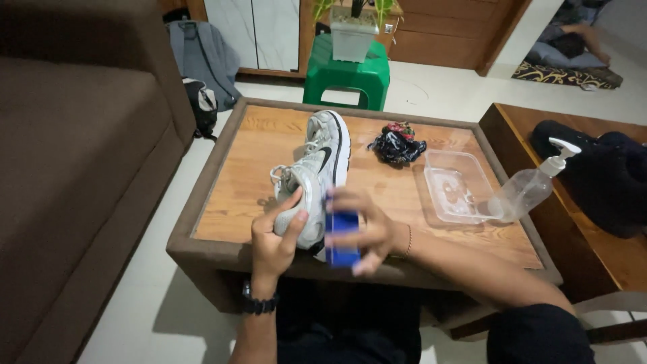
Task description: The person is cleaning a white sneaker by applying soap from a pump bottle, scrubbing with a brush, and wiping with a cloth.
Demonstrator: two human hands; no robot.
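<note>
Here, mesh sneaker (317, 168) — hands (273, 239), blue block (342, 236)

A low wooden coffee table with a padded brown rim (202, 202) stands between a brown fabric sofa (74, 155) on the left and a wooden side bench (593, 249) on the right, with a green plastic stool (347, 77) behind it bearing a white square plant pot (352, 34). On the table, a white-and-grey laced sneaker (317, 172) lies at the near middle, a crumpled dark cloth (396, 145) behind and to its right, and a clear rectangular plastic tray (455, 185) further right, with a clear plastic pump bottle (532, 185) tilted at the tray's right edge. At the near edge the left hand (273, 239) grips the sneaker from the left, and the right hand (364, 232), just right of it, holds a blue rectangular block (342, 236) against the sneaker's side.
</note>
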